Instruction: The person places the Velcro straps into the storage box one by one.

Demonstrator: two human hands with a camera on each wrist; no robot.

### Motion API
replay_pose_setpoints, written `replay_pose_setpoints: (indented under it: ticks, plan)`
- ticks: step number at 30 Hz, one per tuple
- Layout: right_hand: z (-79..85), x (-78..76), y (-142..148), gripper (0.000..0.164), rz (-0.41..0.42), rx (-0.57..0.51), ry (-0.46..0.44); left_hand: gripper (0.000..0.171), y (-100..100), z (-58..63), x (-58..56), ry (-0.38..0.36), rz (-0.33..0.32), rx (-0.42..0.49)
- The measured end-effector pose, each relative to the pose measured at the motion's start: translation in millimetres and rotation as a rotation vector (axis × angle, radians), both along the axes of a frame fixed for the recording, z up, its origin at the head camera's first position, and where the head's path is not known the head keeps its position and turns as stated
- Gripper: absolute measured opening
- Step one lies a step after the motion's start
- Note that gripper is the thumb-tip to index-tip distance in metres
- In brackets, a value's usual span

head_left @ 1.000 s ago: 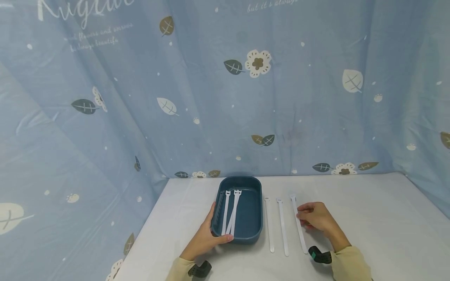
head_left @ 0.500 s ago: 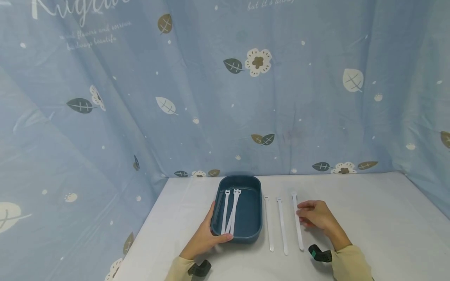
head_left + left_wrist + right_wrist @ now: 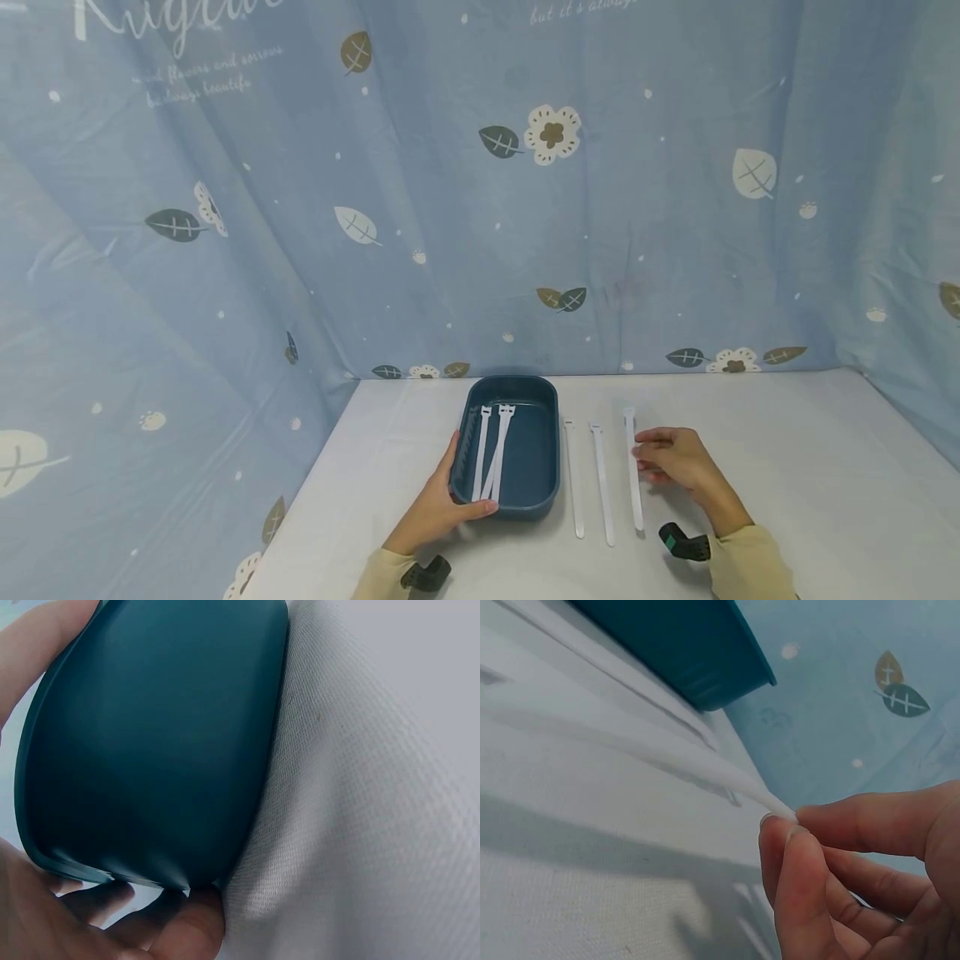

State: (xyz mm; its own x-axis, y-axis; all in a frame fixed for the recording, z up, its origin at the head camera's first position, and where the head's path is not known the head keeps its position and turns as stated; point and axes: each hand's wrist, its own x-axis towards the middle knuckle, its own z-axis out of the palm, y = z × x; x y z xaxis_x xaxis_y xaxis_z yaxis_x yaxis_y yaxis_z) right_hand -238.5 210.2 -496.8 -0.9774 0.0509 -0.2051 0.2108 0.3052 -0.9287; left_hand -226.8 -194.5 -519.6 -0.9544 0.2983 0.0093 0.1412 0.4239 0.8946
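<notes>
My left hand (image 3: 435,510) grips the near-left corner of a dark teal plastic bin (image 3: 537,458), thumb over the rim and fingers along the side wall. In the left wrist view the fingertips (image 3: 196,922) press against the bin's outer wall (image 3: 150,750). Inside the bin lie several white strap-like cable ties (image 3: 481,458). My right hand (image 3: 684,463) pinches another white cable tie (image 3: 635,496) between thumb and fingertips. In the right wrist view this tie (image 3: 727,774) is raised off the cloth, its shadow below.
Two more white cable ties, one (image 3: 574,492) beside the bin and one (image 3: 603,492) further right, lie lengthwise on the white-covered table (image 3: 817,475). A blue printed curtain (image 3: 637,208) hangs behind the table's far edge.
The cable tie in my right hand has come up from the table and turned slightly more upright, its near end shifting left. My left hand and the bin stay in place.
</notes>
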Motion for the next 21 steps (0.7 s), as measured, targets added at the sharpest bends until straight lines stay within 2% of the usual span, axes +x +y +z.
replay_pose_setpoints:
  ticks: [15, 21]
  plan:
    - [6.9, 4.6, -1, 0.045, 0.04, -0.074, 0.022, 0.128, -1, -0.6, 1.8, -0.008, 0.001, -0.017]
    - [16.1, 6.4, -6, 0.048, 0.052, -0.114, 0.037, 0.128, -1, -0.1, 2.0, 0.002, 0.004, -0.02]
